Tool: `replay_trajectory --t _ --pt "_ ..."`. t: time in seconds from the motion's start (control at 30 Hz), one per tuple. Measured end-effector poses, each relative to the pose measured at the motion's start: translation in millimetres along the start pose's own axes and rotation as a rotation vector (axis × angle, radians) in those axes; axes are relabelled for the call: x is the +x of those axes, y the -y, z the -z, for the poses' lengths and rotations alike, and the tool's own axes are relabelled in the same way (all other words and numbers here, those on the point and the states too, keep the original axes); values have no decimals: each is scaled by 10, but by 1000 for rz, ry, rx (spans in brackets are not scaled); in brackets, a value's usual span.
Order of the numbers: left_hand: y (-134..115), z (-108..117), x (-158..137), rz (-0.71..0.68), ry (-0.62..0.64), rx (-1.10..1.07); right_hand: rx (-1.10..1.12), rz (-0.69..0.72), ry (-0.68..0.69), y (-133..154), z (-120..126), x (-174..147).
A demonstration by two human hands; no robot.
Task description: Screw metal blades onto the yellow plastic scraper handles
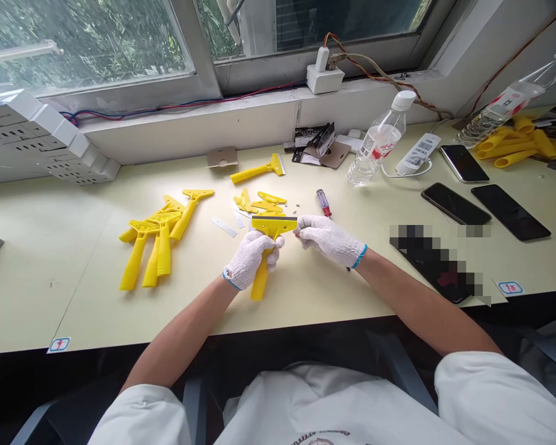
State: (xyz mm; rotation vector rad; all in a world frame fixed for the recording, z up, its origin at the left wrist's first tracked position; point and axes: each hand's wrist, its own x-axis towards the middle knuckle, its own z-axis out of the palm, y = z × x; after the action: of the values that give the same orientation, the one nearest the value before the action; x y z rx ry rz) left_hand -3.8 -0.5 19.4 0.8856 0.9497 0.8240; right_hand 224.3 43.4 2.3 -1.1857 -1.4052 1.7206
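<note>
My left hand, in a white knit glove, is closed around the handle of a yellow scraper, whose wide head faces away from me with a dark blade edge along its top. My right hand, gloved too, has its fingertips pinched together at the right end of that head. What lies between those fingertips is too small to make out. Just beyond the right hand lies a screwdriver with a clear and red handle, its shaft partly hidden under the hand. Loose yellow plates and thin blades lie beyond the scraper.
Several yellow scrapers are piled at left, and another scraper lies farther back. A water bottle, a power strip and phones occupy the right side. Black packaging sits by the window wall.
</note>
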Motion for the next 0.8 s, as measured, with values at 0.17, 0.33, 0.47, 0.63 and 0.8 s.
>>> replay_trajectory --t 0.17,0.33,0.47,0.63,0.8 --pt "8 14 10 -35 -21 -54 213 -101 43 30 -34 -31" --pt "11 25 14 -48 -49 -53 -102 140 -80 -6 -26 -63" --pt "9 13 4 -76 -66 -52 -444 484 -267 -51 -40 -91" --pt "13 -42 -18 -148 -113 57 -556 696 -355 -128 -46 -63" --pt "61 -63 -25 -267 -130 345 -606 914 -349 -101 -49 -78"
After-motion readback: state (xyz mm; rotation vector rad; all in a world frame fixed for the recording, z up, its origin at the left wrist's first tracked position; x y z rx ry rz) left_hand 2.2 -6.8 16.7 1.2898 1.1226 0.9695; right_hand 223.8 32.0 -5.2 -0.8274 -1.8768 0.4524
